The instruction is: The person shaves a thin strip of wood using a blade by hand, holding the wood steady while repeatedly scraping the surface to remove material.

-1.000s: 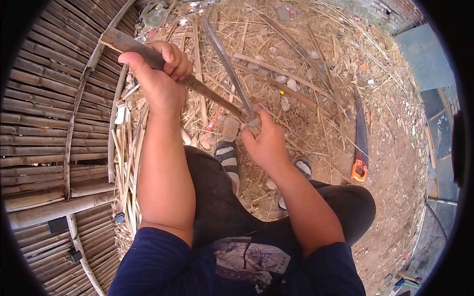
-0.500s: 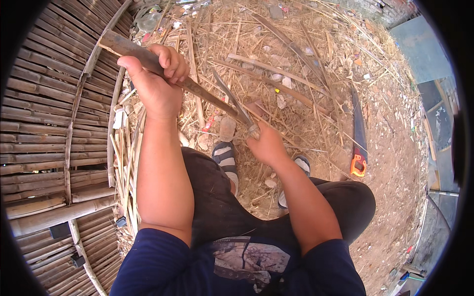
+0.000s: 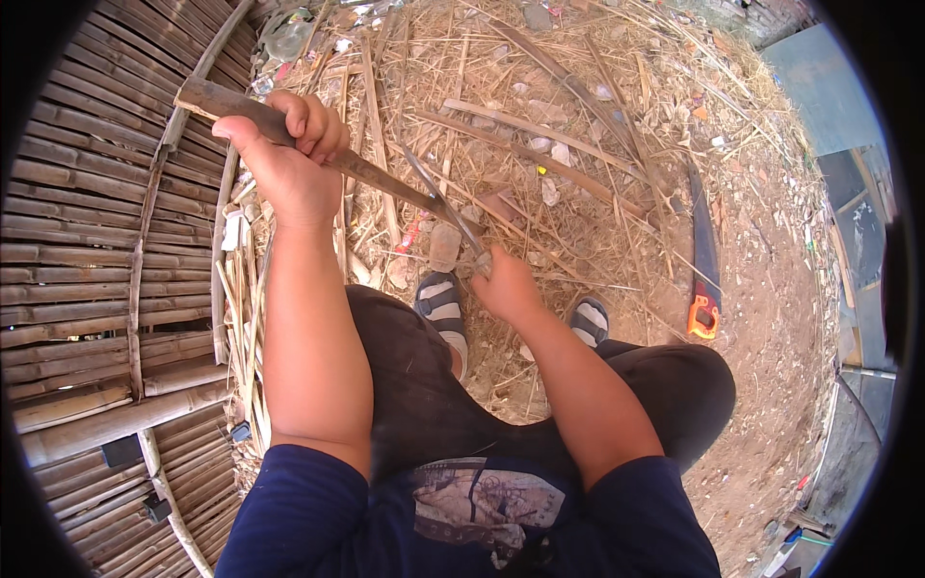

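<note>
My left hand [image 3: 297,166] is closed around the upper end of a long brown bamboo strip [image 3: 390,181], its thumb stretched along the underside. The strip slants down to the right, in front of my knees. My right hand [image 3: 504,282] grips a knife [image 3: 421,168] by its handle, which the fingers mostly hide. The narrow blade points up and to the left and crosses the strip near its lower end. Whether the edge cuts into the bamboo I cannot tell.
A slatted bamboo wall [image 3: 77,250] rises close on the left. On the right lies a handsaw [image 3: 703,250] with an orange handle. Several split bamboo pieces [image 3: 549,140], stones and dry straw litter the ground ahead. My sandaled foot [image 3: 441,306] stands below the strip.
Both hands have shifted a little to the left, with the strip and the knife. The blade now crosses the strip slightly farther from its lower end.
</note>
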### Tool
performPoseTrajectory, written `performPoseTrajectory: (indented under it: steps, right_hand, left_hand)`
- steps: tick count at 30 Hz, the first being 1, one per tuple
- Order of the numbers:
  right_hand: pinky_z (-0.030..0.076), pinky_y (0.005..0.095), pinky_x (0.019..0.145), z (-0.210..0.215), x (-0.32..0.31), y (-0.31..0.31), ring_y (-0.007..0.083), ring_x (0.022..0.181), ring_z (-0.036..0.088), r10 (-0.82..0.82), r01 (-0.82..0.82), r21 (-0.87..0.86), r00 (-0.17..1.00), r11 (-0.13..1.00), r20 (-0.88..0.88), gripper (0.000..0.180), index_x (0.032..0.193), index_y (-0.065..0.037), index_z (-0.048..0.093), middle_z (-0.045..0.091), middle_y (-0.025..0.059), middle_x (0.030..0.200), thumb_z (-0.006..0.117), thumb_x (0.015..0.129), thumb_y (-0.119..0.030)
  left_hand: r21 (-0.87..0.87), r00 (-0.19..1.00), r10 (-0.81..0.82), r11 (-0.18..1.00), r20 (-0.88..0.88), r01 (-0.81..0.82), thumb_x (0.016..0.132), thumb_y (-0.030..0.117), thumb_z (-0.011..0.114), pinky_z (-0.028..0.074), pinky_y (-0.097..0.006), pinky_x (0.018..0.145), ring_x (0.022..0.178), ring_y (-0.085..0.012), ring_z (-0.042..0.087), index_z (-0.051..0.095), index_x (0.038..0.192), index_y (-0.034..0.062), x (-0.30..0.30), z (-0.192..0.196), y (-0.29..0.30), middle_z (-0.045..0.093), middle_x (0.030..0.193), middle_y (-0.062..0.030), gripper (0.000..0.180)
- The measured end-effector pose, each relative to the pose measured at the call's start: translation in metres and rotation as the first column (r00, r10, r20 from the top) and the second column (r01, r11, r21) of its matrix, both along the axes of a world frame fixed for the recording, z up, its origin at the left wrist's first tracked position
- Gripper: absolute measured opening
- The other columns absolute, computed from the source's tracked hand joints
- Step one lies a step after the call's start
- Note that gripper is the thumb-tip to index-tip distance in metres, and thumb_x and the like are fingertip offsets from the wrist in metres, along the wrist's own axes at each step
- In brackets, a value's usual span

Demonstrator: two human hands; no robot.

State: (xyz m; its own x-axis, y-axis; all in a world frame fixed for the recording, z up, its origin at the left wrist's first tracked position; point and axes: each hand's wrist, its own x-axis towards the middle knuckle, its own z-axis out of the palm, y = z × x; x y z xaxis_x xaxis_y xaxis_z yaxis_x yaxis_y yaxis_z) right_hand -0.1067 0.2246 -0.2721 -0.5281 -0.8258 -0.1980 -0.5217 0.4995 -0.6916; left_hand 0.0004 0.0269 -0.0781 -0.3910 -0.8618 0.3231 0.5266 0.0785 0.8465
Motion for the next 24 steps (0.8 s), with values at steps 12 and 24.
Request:
performPoseTrajectory:
  steps: [12, 24]
  right_hand:
    - [0.053, 0.0510, 0.073, -0.010, 0.008, 0.004, 0.0436, 0.081, 0.067, 0.024, -0.025, -0.090, 1.000, 0.996, -0.017, 0.042, 0.118, -0.001, 0.051, 0.067, 0.0235, 0.080, 0.069, 0.084, -0.018]
    - [0.053, 0.0504, 0.072, 0.067, -0.012, -0.007, 0.0440, 0.078, 0.066, -0.004, 0.036, -0.108, 0.959, 0.993, 0.284, 0.035, 0.106, 0.002, 0.059, 0.068, 0.0231, 0.087, 0.069, 0.080, -0.020]
  left_hand:
    - [-0.009, 1.000, -0.031, 0.999, 0.005, 0.031, 0.075, 0.093, 0.039, 0.021, -0.026, 0.053, 0.051, -0.0098, 0.021, 0.037, 0.069, 0.0132, -0.008, -0.001, 0.004, 0.029, 0.060, 0.0030, 0.080]
    - [-0.023, 0.999, -0.039, 0.999, -0.001, 0.039, 0.076, 0.094, 0.037, 0.020, -0.027, 0.052, 0.050, -0.0101, 0.022, 0.038, 0.068, 0.0126, -0.001, -0.001, -0.006, 0.029, 0.058, 0.0028, 0.081]
